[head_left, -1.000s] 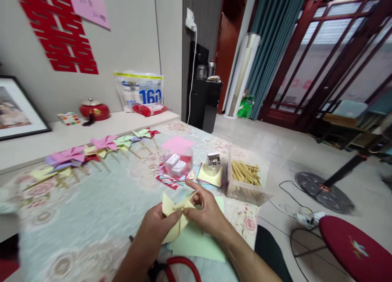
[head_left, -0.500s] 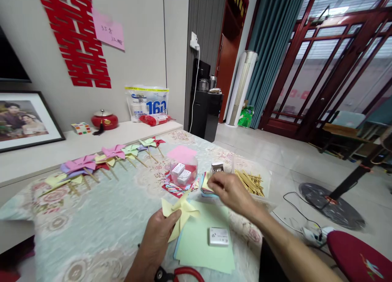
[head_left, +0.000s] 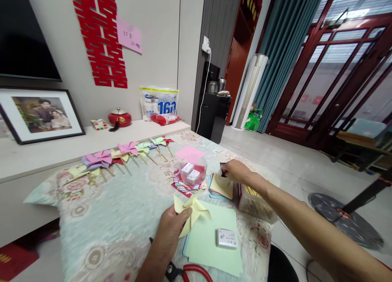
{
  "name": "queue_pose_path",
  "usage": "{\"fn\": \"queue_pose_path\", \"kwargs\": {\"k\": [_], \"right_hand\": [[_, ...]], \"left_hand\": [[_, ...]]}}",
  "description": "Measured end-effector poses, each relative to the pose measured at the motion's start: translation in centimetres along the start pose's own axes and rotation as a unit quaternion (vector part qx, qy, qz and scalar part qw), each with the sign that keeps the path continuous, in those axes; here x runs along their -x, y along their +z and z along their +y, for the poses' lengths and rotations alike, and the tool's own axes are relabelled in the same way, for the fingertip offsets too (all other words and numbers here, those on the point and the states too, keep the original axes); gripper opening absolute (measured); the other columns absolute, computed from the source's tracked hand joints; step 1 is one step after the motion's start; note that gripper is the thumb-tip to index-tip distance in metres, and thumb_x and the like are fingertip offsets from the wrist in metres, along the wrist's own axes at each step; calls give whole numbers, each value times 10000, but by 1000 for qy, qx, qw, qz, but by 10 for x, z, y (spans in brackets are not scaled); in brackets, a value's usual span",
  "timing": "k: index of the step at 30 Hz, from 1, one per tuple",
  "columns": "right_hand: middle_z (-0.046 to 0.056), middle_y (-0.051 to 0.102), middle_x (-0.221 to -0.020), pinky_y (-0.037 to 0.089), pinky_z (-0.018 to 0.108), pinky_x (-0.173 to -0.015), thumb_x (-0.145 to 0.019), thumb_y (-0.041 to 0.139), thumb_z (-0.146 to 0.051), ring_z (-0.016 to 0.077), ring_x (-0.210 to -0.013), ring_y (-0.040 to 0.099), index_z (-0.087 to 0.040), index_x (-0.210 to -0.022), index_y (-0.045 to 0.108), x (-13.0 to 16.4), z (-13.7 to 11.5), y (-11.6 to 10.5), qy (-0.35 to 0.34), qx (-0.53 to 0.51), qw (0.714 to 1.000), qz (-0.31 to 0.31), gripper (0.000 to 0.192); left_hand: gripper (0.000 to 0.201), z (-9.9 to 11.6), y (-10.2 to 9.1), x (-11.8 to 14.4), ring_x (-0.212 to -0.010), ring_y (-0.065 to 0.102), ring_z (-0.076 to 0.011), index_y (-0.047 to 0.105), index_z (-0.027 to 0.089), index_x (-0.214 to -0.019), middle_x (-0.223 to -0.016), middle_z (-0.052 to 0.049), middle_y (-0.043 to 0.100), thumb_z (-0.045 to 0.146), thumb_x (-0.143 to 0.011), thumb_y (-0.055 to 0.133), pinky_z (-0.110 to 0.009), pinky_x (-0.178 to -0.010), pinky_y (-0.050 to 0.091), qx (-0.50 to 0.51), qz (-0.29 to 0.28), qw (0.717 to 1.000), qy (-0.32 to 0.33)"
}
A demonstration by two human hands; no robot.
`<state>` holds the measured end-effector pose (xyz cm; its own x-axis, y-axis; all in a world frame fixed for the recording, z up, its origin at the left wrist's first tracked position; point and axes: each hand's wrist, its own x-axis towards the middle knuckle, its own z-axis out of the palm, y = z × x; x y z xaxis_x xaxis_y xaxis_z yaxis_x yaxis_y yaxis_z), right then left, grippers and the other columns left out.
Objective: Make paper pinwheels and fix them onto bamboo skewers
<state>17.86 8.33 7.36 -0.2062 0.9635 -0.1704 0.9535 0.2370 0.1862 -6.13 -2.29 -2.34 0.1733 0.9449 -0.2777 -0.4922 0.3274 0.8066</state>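
Stick tub (head_left: 254,202) largely behind the right forearm; red-handled scissors (head_left: 186,271) cut by bottom edge.

The camera sits on my head and looks forward and down across the table (head_left: 101,216) in front of me, so my left hand (head_left: 171,233) shows close at the bottom edge and my right hand (head_left: 237,171) stretches out toward the middle. It faces the far wall (head_left: 159,41) and the glass doors (head_left: 337,81) at the right, taking in much of the room. It is the only view.
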Motion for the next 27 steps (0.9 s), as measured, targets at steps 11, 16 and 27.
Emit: {"fn": "queue_pose_path", "kwargs": {"k": [11, 16, 27], "right_hand": [[86, 641, -1209, 558, 425, -871, -963, 604, -320, 221, -1024, 652, -172, -1195, 618, -8, -6, 0, 11, 59, 997, -41, 276], [90, 637, -1215, 558, 429, -871, -961, 609, -320, 225, -1028, 651, -165, -1207, 611, -8, -8, 3, 20, 69, 997, -41, 291], [92, 638, -1211, 558, 429, -870, -959, 611, -320, 226, -1027, 652, -159, -1204, 612, -9, -10, 5, 17, 85, 996, -36, 293]], "left_hand": [[345, -4, -3, -3, -697, 723, -265, 689, 115, -883, -762, -84, 770, 273, -607, 822, -330, -658, 543, -5, -3, 1000, 2], [338, -3, -1, -1, -757, 727, -279, 703, 116, -876, -772, -86, 770, 284, -609, 825, -332, -675, 546, -1, -8, 1000, 5], [347, -10, -7, -6, -736, 721, -274, 704, 102, -907, -761, -93, 765, 293, -639, 813, -345, -683, 542, 3, -15, 1000, 14]]}}
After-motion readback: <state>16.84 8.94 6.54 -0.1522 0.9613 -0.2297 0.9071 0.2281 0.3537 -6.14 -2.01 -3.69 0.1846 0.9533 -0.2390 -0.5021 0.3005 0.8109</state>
